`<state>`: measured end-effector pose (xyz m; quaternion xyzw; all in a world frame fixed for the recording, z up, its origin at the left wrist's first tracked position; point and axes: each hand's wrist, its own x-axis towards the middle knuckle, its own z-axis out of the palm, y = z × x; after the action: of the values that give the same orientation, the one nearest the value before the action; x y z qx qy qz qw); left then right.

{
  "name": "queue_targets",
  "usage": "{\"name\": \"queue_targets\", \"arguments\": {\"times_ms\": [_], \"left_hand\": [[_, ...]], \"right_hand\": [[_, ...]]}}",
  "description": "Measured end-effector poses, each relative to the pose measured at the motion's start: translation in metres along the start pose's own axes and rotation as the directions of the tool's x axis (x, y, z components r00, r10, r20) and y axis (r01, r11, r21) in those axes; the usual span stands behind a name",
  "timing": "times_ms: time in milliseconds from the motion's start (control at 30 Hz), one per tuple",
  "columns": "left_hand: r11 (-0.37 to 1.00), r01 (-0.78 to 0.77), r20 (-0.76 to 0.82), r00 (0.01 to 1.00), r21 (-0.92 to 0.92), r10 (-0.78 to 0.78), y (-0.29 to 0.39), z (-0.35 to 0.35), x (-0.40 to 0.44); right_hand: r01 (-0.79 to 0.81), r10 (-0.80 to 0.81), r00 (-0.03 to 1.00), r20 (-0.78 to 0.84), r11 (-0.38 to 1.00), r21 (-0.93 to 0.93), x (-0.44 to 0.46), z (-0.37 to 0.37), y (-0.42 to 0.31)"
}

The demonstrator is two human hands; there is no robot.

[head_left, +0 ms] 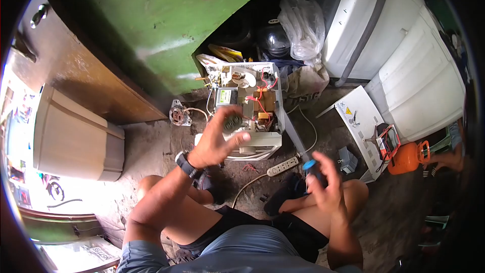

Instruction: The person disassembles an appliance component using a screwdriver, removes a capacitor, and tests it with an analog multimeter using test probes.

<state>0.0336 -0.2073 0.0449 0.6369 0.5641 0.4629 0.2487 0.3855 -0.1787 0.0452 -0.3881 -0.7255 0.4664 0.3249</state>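
Observation:
My left hand (209, 144), a dark watch (186, 165) on its wrist, is raised over the front of an opened microwave oven (273, 141). Its fingers curl over a dark round part (233, 123), and the thumb sticks out to the right; the far side of this grip is hidden. My right hand (327, 184), off to the right, holds what looks like a screwdriver (311, 171) with a dark handle and a blue end; no shaft shows clearly. Inside the oven are a transformer (227, 96), red wires and a white plastic part (246, 79).
A power strip (283, 166) and its cord lie before my feet. At left sits a small motor (179, 114). The white metal cover (356, 121), a meter with red leads (388, 141), a grey box (346, 160) and an orange canister (409, 157) are right. A helmet (273, 40) is behind.

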Motion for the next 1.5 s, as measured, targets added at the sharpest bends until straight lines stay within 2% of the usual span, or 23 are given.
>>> {"name": "queue_targets", "arguments": {"times_ms": [33, 133, 200, 267, 333, 400, 433, 533, 700, 800, 867, 967, 1000, 1067, 1100, 1133, 1167, 1200, 1233, 1300, 1367, 1467, 1500], "left_hand": [[1.0, 0.022, -0.045, 0.999, -0.001, -0.022, -0.007, -0.005, 0.01], [0.981, 0.143, -0.012, 0.989, -0.127, -0.146, -0.032, -0.025, 0.041], [0.965, 0.208, -0.08, 0.972, -0.16, -0.223, -0.046, -0.03, 0.051], [0.965, 0.211, -0.228, 0.943, -0.156, -0.242, -0.071, -0.024, 0.054], [0.986, 0.098, -0.296, 0.946, -0.134, -0.134, -0.08, -0.013, 0.056], [0.999, 0.045, -0.305, 0.951, -0.003, -0.043, -0.081, -0.009, 0.056], [1.0, 0.008, -0.307, 0.952, 0.001, -0.007, -0.089, -0.006, 0.059], [0.982, 0.084, -0.234, 0.964, -0.169, -0.123, -0.103, -0.007, 0.063], [0.989, 0.127, -0.235, 0.962, -0.077, -0.142, -0.104, -0.022, 0.058], [0.992, 0.116, -0.304, 0.945, -0.042, -0.123, -0.104, -0.019, 0.062], [0.993, 0.121, -0.302, 0.946, -0.011, -0.119, -0.098, -0.019, 0.063], [0.992, 0.095, -0.297, 0.948, -0.08, -0.115, -0.097, -0.013, 0.065], [0.982, 0.073, -0.296, 0.947, -0.175, -0.123, -0.097, -0.013, 0.062], [0.958, 0.111, -0.275, 0.944, -0.265, -0.185, -0.093, -0.015, 0.06], [0.951, 0.098, -0.269, 0.946, -0.295, -0.181, -0.094, -0.016, 0.061], [0.954, 0.116, -0.273, 0.942, -0.278, -0.194, -0.096, -0.016, 0.061], [0.955, 0.134, -0.285, 0.935, -0.263, -0.21, -0.097, -0.018, 0.06], [0.968, 0.145, -0.289, 0.936, -0.205, -0.202, -0.097, -0.021, 0.06], [0.976, 0.156, -0.284, 0.939, -0.153, -0.195, -0.095, -0.023, 0.06], [0.956, 0.175, -0.284, 0.928, -0.234, -0.239, -0.08, -0.025, 0.058], [0.952, 0.172, -0.314, 0.916, -0.252, -0.248, -0.072, -0.03, 0.055], [0.966, 0.128, -0.364, 0.909, -0.225, -0.205, -0.064, -0.048, 0.047], [0.976, 0.109, -0.376, 0.91, -0.189, -0.175, -0.063, -0.054, 0.043]], "right_hand": [[-0.178, 0.186, 0.982, -0.036, 0.972, 0.151, 0.004, -0.003, 0.01], [-0.282, 0.403, 0.875, -0.268, 0.874, 0.395, 0.039, 0.012, 0.086], [-0.39, 0.572, 0.795, -0.204, 0.739, 0.549, 0.064, 0.03, 0.163], [-0.511, 0.632, 0.711, -0.308, 0.766, 0.39, 0.085, 0.059, 0.242], [-0.601, 0.524, 0.748, -0.408, 0.795, -0.081, 0.09, 0.082, 0.314], [-0.638, 0.567, 0.735, -0.372, 0.764, -0.094, 0.091, 0.102, 0.342], [-0.58, 0.427, 0.772, -0.471, 0.777, -0.246, 0.088, 0.116, 0.362], [-0.532, 0.407, 0.84, -0.358, 0.75, -0.394, 0.087, 0.133, 0.379], [-0.654, 0.579, 0.756, -0.305, 0.645, -0.396, 0.089, 0.135, 0.379], [-0.61, 0.574, 0.774, -0.268, 0.562, -0.558, 0.088, 0.124, 0.389], [-0.611, 0.659, 0.732, -0.172, 0.525, -0.593, 0.1, 0.099, 0.381], [-0.362, 0.655, 0.718, 0.234, 0.639, -0.679, 0.145, 0.001, 0.33], [-0.65, 0.739, 0.656, 0.156, 0.658, -0.38, 0.147, -0.04, 0.292], [-0.655, 0.65, 0.755, 0.083, 0.751, 0.077, 0.145, -0.125, 0.255], [-0.466, 0.519, 0.853, -0.053, 0.804, 0.37, 0.13, -0.174, 0.261], [-0.373, 0.443, 0.845, -0.298, 0.889, 0.264, 0.122, -0.219, 0.257], [-0.41, 0.272, 0.771, -0.575, 0.904, -0.122, 0.111, -0.264, 0.26], [-0.591, 0.033, 0.663, -0.748, 0.636, -0.496, 0.102, -0.304, 0.272], [-0.781, -0.034, 0.546, -0.837, 0.339, -0.524, 0.089, -0.332, 0.284], [-0.928, 0.299, 0.355, -0.886, 0.232, -0.293, 0.069, -0.33, 0.278], [-0.957, 0.438, 0.277, -0.855, 0.203, -0.206, 0.054, -0.343, 0.32], [-0.905, 0.395, 0.355, -0.847, 0.372, -0.206, 0.049, -0.365, 0.406], [-0.93, 0.412, 0.29, -0.864, 0.333, -0.154, 0.052, -0.357, 0.395]]}}
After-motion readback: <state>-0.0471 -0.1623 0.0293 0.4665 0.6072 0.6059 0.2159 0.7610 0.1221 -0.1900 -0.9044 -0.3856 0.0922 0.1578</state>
